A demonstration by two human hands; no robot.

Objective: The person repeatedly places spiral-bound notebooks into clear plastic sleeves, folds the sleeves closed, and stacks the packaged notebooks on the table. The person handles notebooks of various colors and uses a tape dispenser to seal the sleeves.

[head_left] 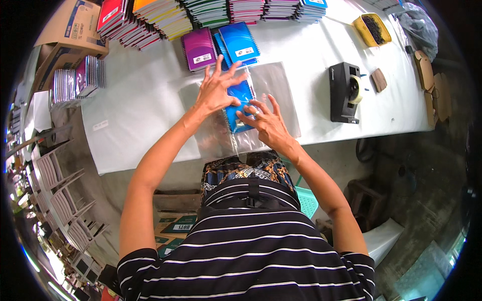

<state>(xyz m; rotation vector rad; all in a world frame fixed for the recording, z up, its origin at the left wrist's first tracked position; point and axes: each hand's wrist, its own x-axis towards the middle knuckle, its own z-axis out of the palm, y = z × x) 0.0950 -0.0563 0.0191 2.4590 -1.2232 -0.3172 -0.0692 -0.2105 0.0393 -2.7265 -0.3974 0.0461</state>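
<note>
A blue spiral notebook (241,92) lies on the table in front of me, partly hidden beneath my hands. Clear plastic (278,103) spreads out on both sides of it, with glare along its folds. My left hand (217,91) rests over the notebook's left side, its fingers spread toward the far end. Over the near right part is my right hand (268,123), fingers apart and slightly bent, fingertips touching the plastic-covered notebook. Just beyond my hands lie a purple notebook (200,49) and another blue notebook (239,42).
Tall notebook stacks (213,15) line the far edge. A smaller notebook stack (90,78) and a cardboard box (75,30) stand at left. To the right are a black tape dispenser (343,93), a brown block (379,80) and a yellow container (372,30) of small dark items.
</note>
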